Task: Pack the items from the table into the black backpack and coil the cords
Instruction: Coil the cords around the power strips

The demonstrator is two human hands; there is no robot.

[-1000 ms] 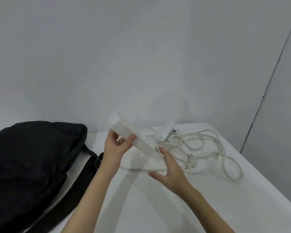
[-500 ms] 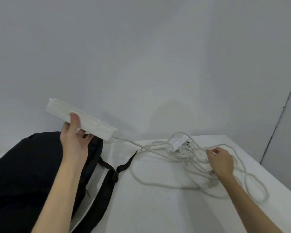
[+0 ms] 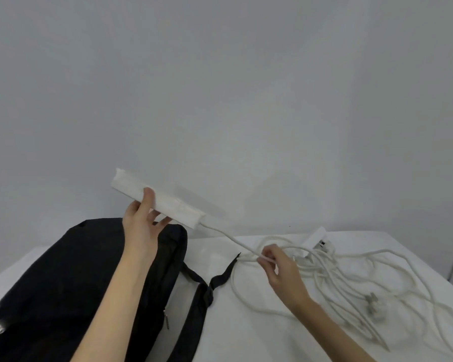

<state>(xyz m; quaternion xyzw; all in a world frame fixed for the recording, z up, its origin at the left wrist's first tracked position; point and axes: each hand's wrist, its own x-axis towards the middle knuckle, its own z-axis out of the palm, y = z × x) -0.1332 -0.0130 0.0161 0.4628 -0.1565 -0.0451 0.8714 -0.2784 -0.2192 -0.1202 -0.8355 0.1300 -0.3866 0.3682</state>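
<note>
My left hand [image 3: 141, 220] grips a long white power strip [image 3: 168, 202] and holds it in the air above the black backpack [image 3: 71, 283], which lies on the white table [image 3: 246, 335] at the left. The strip's white cord [image 3: 228, 237] runs down to my right hand [image 3: 280, 270], which pinches it just above the table. Beyond that hand the cord joins a loose tangle of white cords [image 3: 351, 278] with a plug [image 3: 372, 303] lying in it. A second white power strip [image 3: 315, 237] lies at the back of the tangle.
The backpack's black straps [image 3: 207, 283] stretch across the table toward the cords. A grey wall stands right behind the table. The table's right edge [image 3: 429, 267] runs close to the cord tangle.
My left hand has kept the power strip raised over the backpack. My right hand moved left from the tangle and took hold of the strip's cord nearer the strip.
</note>
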